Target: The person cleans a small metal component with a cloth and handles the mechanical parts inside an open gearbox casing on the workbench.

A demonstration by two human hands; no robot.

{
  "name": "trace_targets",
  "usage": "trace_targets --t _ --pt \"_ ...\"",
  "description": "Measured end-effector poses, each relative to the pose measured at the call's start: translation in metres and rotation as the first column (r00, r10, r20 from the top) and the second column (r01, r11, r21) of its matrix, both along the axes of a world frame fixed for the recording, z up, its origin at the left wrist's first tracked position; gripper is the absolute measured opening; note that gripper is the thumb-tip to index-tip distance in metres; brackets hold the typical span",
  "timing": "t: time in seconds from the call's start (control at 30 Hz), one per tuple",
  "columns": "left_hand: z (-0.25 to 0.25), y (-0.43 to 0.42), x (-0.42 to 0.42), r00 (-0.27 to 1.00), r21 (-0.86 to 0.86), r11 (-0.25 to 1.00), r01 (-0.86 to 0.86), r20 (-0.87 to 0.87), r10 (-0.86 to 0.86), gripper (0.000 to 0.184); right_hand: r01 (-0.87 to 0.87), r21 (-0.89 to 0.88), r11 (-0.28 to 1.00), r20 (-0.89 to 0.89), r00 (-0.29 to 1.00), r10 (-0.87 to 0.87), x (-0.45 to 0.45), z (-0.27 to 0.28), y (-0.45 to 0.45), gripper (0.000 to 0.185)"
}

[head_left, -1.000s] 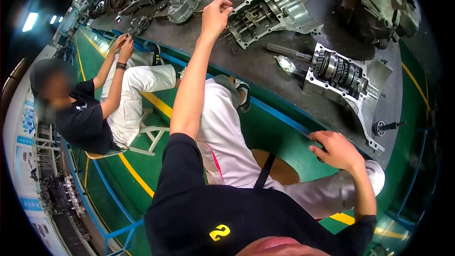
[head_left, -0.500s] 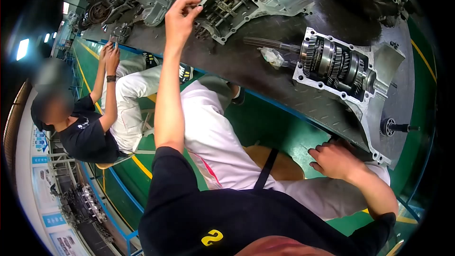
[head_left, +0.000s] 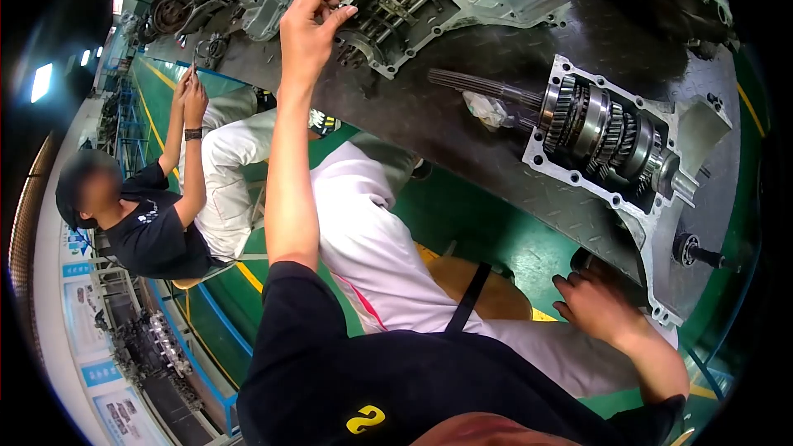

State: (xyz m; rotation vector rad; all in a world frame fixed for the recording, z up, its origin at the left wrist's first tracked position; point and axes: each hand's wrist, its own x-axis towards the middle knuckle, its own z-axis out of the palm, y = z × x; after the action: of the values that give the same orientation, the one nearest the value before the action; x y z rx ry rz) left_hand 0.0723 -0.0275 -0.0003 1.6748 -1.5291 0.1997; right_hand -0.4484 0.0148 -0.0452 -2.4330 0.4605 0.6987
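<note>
At the corner of an open metal housing (head_left: 491, 0) with rods and forks inside, my left hand (head_left: 307, 33) has its thumb and fingers pinched; what lies between them is too small to make out. My right hand (head_left: 596, 301) hangs loosely curled over my thigh, below the table edge, with its fingers apart and nothing visible in them. Above it on the table lies a second housing (head_left: 578, 182) with a gear set (head_left: 599, 128) in it. A splined shaft (head_left: 487, 87) sticks out to the left, beside a crumpled clear plastic wrap (head_left: 486, 111).
The dark metal table (head_left: 396, 116) also bears a shaft with a bearing (head_left: 690, 249) at the right and more castings (head_left: 263, 0) at the far left. A seated co-worker (head_left: 157, 219) at the left holds a small object up in both hands.
The view has shifted, so the housings appear moved. My right hand has dropped from the table edge to over my thigh. My left hand stays at the housing's corner.
</note>
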Motion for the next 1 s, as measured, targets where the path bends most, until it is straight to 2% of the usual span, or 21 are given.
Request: trace_targets --t 0.33,0.4,0.43,0.47,0.5,0.53,0.6,0.8,0.87,1.0 --pt "-0.003 -0.002 0.006 0.999 -0.034 0.999 0.013 0.038 -0.011 0.034 0.035 0.059 0.998 -0.083 0.996 -0.030 -0.001 0.002 -0.001 0.039" --pt "0.000 -0.005 0.011 0.977 -0.026 1.000 0.013 0.213 -0.007 0.037 0.032 -0.009 0.999 0.039 0.999 -0.032 -0.003 0.000 0.001 0.035" --pt "-0.001 -0.005 0.015 0.977 -0.025 1.000 0.010 0.213 -0.005 0.037 0.030 -0.008 1.000 0.039 0.999 -0.029 -0.002 0.000 0.001 0.035" --pt "-0.003 -0.005 0.019 0.992 0.116 0.991 0.070 -0.115 -0.057 0.039 0.023 -0.011 1.000 0.040 0.999 -0.022 -0.001 0.000 0.001 0.036" --pt "-0.006 -0.004 0.023 0.898 0.227 0.959 0.169 -0.436 -0.055 0.041 0.014 -0.014 1.000 0.040 0.999 -0.014 0.000 0.001 0.001 0.036" --pt "-0.009 -0.003 0.026 0.898 0.227 0.960 0.163 -0.438 -0.049 0.041 0.007 -0.014 1.000 0.038 0.999 -0.007 0.002 0.003 0.000 0.036" --pt "-0.012 -0.004 0.026 0.803 0.175 0.948 0.265 -0.584 -0.116 0.042 0.017 0.066 0.998 -0.088 0.996 -0.011 0.009 0.009 -0.003 0.041" --pt "-0.021 -0.005 0.036 0.726 0.090 0.946 0.311 -0.665 -0.175 0.038 -0.025 0.031 0.999 -0.054 0.998 0.027 0.014 0.011 -0.005 0.041" --pt "-0.021 -0.004 0.035 0.659 0.062 0.944 0.324 -0.731 -0.178 0.039 -0.022 0.027 0.999 -0.045 0.999 0.023 0.012 0.009 -0.004 0.042" --pt "-0.024 -0.004 0.036 0.656 0.053 0.948 0.312 -0.734 -0.175 0.038 -0.015 0.023 1.000 -0.044 0.999 0.016 0.010 0.006 -0.003 0.042"
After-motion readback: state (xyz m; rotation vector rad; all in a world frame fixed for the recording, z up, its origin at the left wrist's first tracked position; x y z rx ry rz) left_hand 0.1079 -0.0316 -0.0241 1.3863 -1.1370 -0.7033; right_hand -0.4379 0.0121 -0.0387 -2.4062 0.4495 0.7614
